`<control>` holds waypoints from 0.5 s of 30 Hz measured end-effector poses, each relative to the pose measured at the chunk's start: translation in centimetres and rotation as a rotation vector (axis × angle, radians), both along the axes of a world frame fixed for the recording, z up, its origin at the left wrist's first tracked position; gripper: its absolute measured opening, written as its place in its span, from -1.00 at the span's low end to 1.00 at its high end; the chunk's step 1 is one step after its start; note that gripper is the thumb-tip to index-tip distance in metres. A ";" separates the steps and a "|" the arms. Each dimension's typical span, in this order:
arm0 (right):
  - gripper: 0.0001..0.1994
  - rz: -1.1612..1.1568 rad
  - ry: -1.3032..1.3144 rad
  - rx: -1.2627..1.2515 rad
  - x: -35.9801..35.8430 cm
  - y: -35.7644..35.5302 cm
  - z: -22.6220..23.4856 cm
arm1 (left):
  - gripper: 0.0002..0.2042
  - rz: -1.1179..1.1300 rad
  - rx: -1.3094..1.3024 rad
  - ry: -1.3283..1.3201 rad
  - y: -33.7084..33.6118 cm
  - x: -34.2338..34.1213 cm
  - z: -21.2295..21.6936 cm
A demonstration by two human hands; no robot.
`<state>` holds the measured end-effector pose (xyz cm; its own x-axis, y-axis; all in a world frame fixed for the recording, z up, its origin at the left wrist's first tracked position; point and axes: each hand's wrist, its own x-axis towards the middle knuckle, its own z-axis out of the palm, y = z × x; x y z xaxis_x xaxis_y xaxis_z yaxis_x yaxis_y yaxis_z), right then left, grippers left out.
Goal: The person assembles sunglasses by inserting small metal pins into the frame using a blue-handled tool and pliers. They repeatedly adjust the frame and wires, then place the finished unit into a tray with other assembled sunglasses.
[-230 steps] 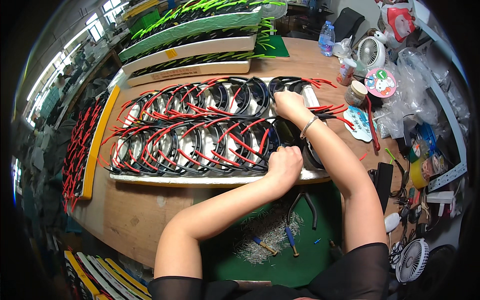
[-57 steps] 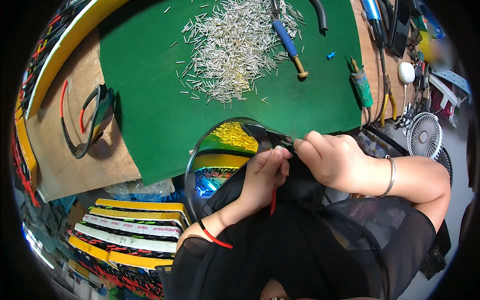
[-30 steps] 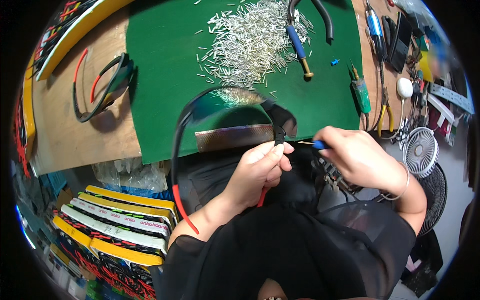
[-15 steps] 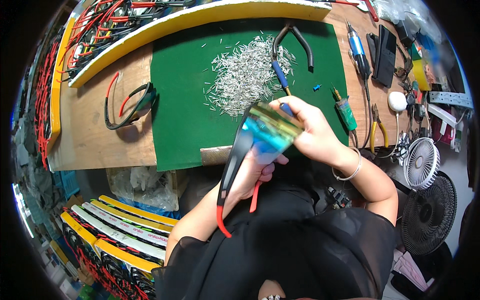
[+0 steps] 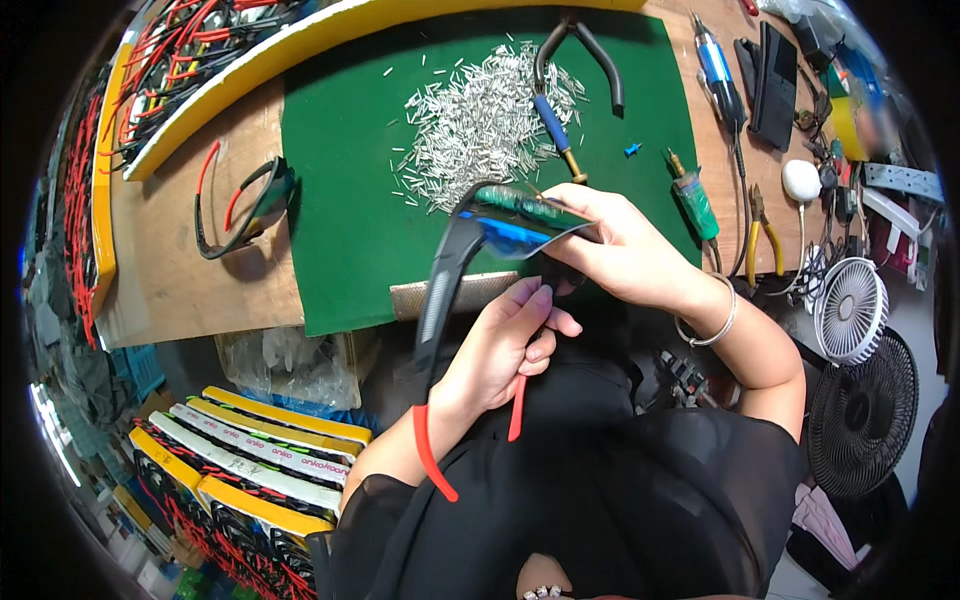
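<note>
Wraparound sunglasses (image 5: 432,290) with black frame, red temple tips and mirrored blue-green lenses are held in front of me, tilted and slightly blurred. My right hand (image 5: 635,245) grips them at the lens end, thumb below and fingers on the far side. My left hand (image 5: 510,345) is closed around one temple, whose red tip sticks out beneath the fingers. The other temple passes outside my left wrist. Just beyond my right hand, a tool with a blue grip and brass end (image 5: 551,124) lies on the green mat (image 5: 345,220).
A heap of small metal pins (image 5: 480,125) covers the mat's middle, with black-handled pliers (image 5: 600,65) beside it. Another pair of sunglasses (image 5: 240,215) lies left. Rightward are a green-handled tool (image 5: 695,205), yellow-handled cutters (image 5: 765,235), an electric screwdriver (image 5: 718,80) and fans (image 5: 852,310).
The sunglasses have turned in my hands, so their lenses show more edge-on. My left hand has shifted slightly right. The table sits higher in the view.
</note>
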<state>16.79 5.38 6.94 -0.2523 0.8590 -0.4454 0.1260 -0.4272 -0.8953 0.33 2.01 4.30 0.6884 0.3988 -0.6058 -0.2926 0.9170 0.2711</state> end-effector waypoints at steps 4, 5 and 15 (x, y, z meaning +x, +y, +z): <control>-0.63 0.126 -0.251 0.154 1.5 -1.6 0.7 | -0.79 0.063 -0.081 -0.017 -1.0 -0.5 -0.8; -0.62 0.130 -0.302 0.159 2.2 -2.1 0.6 | -0.79 0.075 -0.125 -0.042 -1.0 -0.8 -1.0; -0.85 0.155 -0.516 0.338 1.8 -7.2 0.7 | -0.79 0.082 -0.159 0.081 -2.2 -0.7 -1.3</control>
